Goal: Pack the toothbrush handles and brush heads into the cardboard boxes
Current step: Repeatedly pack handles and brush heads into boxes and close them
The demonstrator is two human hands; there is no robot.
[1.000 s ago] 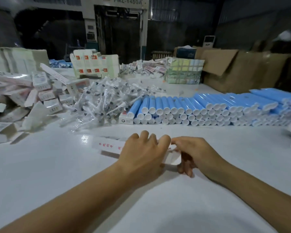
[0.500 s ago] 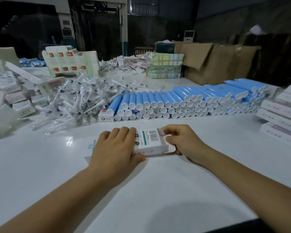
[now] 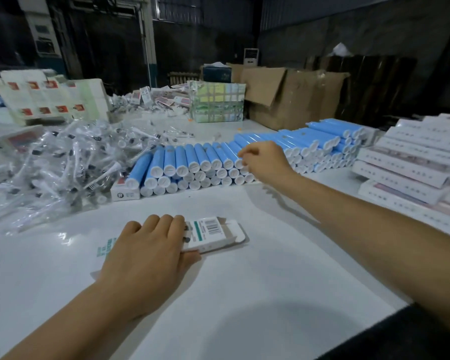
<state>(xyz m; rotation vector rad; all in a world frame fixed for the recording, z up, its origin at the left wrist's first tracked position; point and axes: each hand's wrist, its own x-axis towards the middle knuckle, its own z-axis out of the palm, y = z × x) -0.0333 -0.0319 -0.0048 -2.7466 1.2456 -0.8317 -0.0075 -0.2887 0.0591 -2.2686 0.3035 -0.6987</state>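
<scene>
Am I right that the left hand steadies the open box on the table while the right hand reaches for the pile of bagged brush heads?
Not quite: in the head view the right hand reaches the blue handles, not the brush heads. The left hand does steady the open box.

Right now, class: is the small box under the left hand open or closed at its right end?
Open: the box shows its end flap folded out, cardboard inside visible.
</scene>
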